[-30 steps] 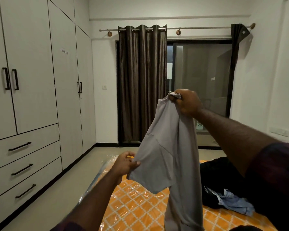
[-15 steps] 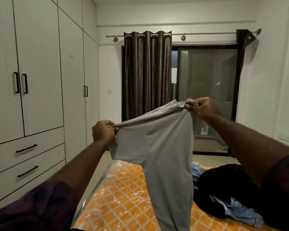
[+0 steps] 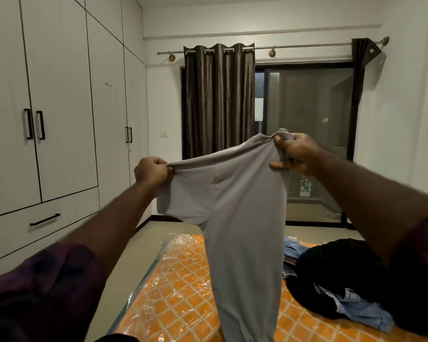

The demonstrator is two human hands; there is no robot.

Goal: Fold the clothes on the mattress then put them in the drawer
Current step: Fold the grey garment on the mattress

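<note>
Tightly, both hands (image 3: 150,170) (image 3: 295,154) pinch grey shirt (image 3: 242,218)

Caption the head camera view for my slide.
Held by left hand and right hand, a grey shirt hangs over the orange mattress.

I'm in a home bedroom: a tall built-in wardrobe (image 3: 59,119) with drawers (image 3: 45,219) fills the left of the frame, a plastic-wrapped orange mattress (image 3: 178,292) with piled clothes (image 3: 331,272) lies at the bottom, and a dark curtain (image 3: 219,99) hangs beside a glass door (image 3: 309,144).
</note>
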